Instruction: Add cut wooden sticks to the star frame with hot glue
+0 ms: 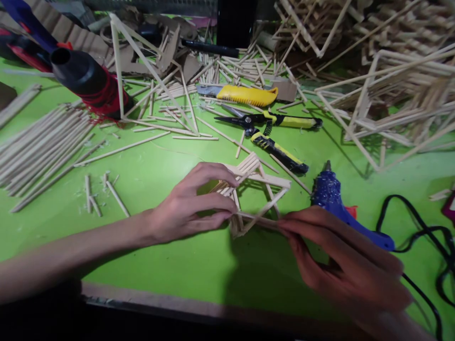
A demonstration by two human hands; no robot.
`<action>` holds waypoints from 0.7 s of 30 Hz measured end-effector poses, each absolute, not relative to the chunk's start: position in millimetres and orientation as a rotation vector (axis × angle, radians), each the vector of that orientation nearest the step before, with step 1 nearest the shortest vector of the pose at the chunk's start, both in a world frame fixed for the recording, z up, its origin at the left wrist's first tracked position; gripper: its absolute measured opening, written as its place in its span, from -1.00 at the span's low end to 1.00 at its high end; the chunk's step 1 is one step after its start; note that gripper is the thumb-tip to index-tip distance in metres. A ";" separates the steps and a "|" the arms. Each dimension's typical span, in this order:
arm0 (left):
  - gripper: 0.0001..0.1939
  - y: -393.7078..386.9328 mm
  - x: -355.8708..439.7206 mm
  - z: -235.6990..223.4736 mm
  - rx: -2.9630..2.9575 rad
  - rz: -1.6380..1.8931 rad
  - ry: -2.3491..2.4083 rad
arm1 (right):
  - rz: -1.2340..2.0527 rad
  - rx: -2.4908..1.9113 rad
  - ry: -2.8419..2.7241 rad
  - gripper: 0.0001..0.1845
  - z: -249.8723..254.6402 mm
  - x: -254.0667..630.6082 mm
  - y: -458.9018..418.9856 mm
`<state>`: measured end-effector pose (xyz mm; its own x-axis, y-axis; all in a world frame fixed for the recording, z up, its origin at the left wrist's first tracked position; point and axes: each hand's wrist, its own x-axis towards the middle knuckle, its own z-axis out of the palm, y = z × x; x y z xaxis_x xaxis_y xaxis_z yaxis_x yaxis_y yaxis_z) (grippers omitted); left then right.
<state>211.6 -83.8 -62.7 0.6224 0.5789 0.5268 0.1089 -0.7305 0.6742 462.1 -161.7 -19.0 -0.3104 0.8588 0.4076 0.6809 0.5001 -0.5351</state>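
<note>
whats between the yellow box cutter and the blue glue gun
In the head view, the yellow-handled snips lie between the yellow box cutter and the blue glue gun, on the green mat.

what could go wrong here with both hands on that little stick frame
1. The stick frame looks thin and open; the left hand pinches one side and the right hand a single stick, so a squeeze or twist might snap a joint.
2. The blue glue gun lies right beside the right hand, nozzle up; if hot, it could burn.
3. Its black cord loops near that wrist and might snag.
</note>
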 end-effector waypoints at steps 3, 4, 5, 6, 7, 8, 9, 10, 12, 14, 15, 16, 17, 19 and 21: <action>-0.84 -84.7 211.7 -64.6 2.220 1.029 0.545 | 0.371 -1.208 -2.100 -0.62 -19.8 462.5 -160.4; -0.83 -85.0 211.8 -65.2 2.209 1.025 0.558 | 0.388 -1.199 -2.106 -0.60 -19.9 462.8 -160.0; -0.82 -85.3 212.0 -65.7 2.200 1.025 0.568 | 0.402 -1.194 -2.109 -0.59 -20.0 463.2 -159.5; -0.82 -85.4 212.2 -66.0 2.194 1.024 0.578 | 0.415 -1.195 -2.106 -0.58 -20.1 463.5 -159.3; -0.83 -85.5 212.4 -66.3 2.194 1.026 0.584 | 0.425 -1.195 -2.103 -0.57 -20.2 463.9 -159.2; -0.84 -85.4 212.6 -66.5 2.199 1.034 0.580 | 0.428 -1.195 -2.097 -0.57 -20.4 464.2 -159.3; -0.86 -85.2 212.8 -66.7 2.207 1.047 0.572 | 0.424 -1.190 -2.093 -0.57 -20.7 464.4 -159.6; -0.87 -85.0 212.9 -66.9 2.215 1.055 0.566 | 0.420 -1.191 -2.092 -0.57 -21.2 464.6 -159.9; -0.89 -84.7 212.9 -67.2 2.226 1.055 0.562 | 0.417 -1.205 -2.094 -0.59 -22.3 464.8 -160.8; -0.89 -84.4 212.9 -67.5 2.227 1.052 0.553 | 0.420 -1.222 -2.090 -0.61 -23.5 464.8 -161.5; -0.89 -84.3 213.0 -67.5 2.229 1.055 0.545 | 0.430 -1.226 -2.090 -0.62 -24.1 464.8 -161.8; -0.90 -84.2 213.1 -67.5 2.232 1.064 0.535 | 0.438 -1.227 -2.089 -0.63 -24.6 464.7 -161.9; -0.90 -84.1 213.2 -67.5 2.234 1.073 0.527 | 0.442 -1.228 -2.084 -0.64 -24.9 464.7 -162.0; -0.92 -83.9 213.5 -67.3 2.236 1.085 0.525 | 0.442 -1.233 -2.080 -0.65 -25.3 464.7 -162.1; -0.93 -83.6 213.7 -67.3 2.237 1.085 0.528 | 0.436 -1.233 -2.076 -0.66 -25.5 464.5 -162.2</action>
<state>213.7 -83.6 -67.3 0.5886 0.5743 0.5690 0.0926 -0.7471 0.6583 464.5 -162.2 -25.5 -0.3251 0.8664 0.3790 0.6411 0.4966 -0.5852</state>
